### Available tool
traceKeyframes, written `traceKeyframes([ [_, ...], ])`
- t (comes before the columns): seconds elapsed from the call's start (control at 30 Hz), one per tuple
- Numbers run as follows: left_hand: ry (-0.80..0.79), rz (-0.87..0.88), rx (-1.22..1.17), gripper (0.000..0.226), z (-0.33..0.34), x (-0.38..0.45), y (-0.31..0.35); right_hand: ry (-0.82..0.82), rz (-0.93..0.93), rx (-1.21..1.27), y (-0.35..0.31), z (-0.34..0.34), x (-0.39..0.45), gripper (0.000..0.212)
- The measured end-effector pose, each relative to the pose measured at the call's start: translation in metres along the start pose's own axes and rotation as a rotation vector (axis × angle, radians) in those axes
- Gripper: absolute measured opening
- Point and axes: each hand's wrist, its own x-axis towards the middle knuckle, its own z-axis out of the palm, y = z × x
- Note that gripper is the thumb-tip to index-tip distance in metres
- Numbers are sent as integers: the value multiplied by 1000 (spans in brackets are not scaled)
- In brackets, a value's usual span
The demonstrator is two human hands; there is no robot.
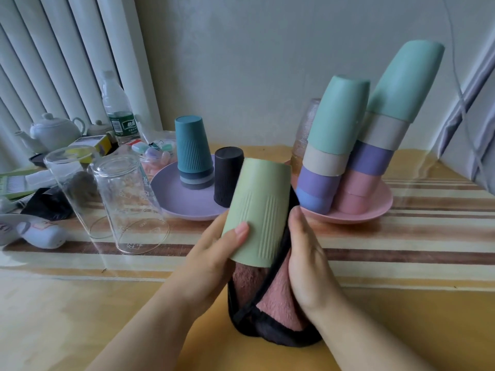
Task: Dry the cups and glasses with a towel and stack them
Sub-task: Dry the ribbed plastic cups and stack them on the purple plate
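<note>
My left hand (pixel 214 250) grips a light green ribbed cup (pixel 257 210), held bottom-up over the table. A pink towel with black trim (pixel 278 303) hangs from under the cup's mouth, and my right hand (pixel 308 258) holds it against the cup's right side. Two clear glasses (pixel 128 202) stand upside down at the left. A purple plate (pixel 187 207) carries a stack of teal cups (pixel 191 153) and a black cup (pixel 227 178). Two tall leaning stacks of pastel cups (pixel 375 135) stand on a pink plate (pixel 369 212).
A water bottle (pixel 116 108), a white teapot (pixel 53 132), boxes and small clutter crowd the back left. A textured glass (pixel 302 135) stands behind the pastel stacks. A radiator lines the left wall, and the striped tablecloth (pixel 401 242) covers the table.
</note>
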Motion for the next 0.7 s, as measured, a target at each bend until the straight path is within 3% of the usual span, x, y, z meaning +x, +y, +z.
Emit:
traceKeyframes([
  [0.07, 13, 41, 1, 81, -7, 3, 3, -59, 64, -90, 7, 4, -4, 56],
  [0.13, 69, 52, -1, 91, -16, 6, 6, -106, 144, -249, 13, 7, -6, 89],
  [0.17, 97, 60, 8, 89, -18, 6, 9, -99, 165, -296, 14, 8, -7, 93],
  [0.3, 303, 182, 188, 45, -19, 8, 17, -45, 28, -184, 2, 8, -6, 34],
  [0.43, 417, 337, 461, 32, -9, 4, 17, -19, -133, -290, 8, 7, -2, 41],
  [0.5, 407, 295, 486, 36, -8, 3, 15, -38, -161, -385, 11, 9, -3, 37],
  [0.6, 413, 216, 586, 63, -11, 4, 12, -79, -243, -553, 14, 15, -9, 50],
  [0.7, 336, 165, 577, 51, -10, 3, 11, -52, -256, -515, 9, 15, -9, 52],
])
